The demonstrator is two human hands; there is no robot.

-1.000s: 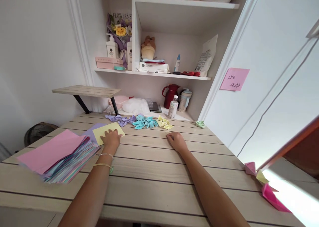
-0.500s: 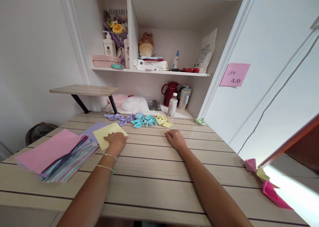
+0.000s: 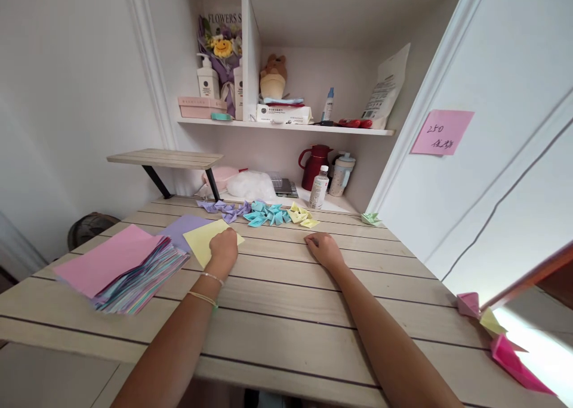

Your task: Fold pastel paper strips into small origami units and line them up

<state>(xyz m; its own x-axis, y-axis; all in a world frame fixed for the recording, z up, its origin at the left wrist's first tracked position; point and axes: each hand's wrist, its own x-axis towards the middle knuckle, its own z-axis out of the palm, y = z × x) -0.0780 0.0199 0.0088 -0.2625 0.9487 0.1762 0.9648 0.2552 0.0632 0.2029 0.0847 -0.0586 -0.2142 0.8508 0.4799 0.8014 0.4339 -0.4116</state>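
Observation:
My left hand (image 3: 224, 248), curled into a fist, is over the right part of a flat yellow sheet of paper (image 3: 200, 241); I see no paper gripped in it. A purple sheet (image 3: 181, 230) lies partly under the yellow one. To the left is a thick fanned stack of coloured paper (image 3: 145, 276) with a pink sheet (image 3: 111, 255) on top. My right hand (image 3: 326, 249) rests on the tabletop with its fingers curled and nothing visible in them. Beyond the hands lie folded paper pieces: purple (image 3: 229, 211), blue (image 3: 267, 214) and yellow (image 3: 303, 215).
A bottle (image 3: 319, 188), a red jug (image 3: 314, 166) and a tumbler (image 3: 342, 175) stand at the back. A small raised shelf (image 3: 165, 158) is at left. A green folded piece (image 3: 370, 218) lies back right; a bright pink one (image 3: 519, 365) is at the right edge.
My left hand's fingers, stretched over the yellow sheet before, are now curled into a fist. The right hand keeps its place on the table. The view has shifted slightly left.

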